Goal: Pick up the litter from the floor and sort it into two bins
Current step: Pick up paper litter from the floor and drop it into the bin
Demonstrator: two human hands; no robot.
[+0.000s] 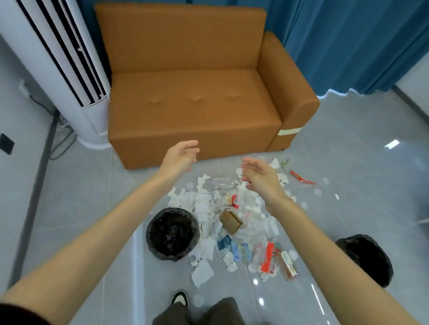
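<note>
Fig. 1. My left hand (180,157) and right hand (261,177) hung with fingers loosely spread, holding nothing. The litter (229,220) lay on the floor (76,202) beneath them, between the left bin (151,237) and right bin (384,268). I judged the right hand closer, above the pile's far edge.

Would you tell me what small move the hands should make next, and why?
Probably lower the right hand onto the brown cardboard tube: it and the left hand hover open and empty, and the tube lies atop the litter near the black-lined round bin.
</note>
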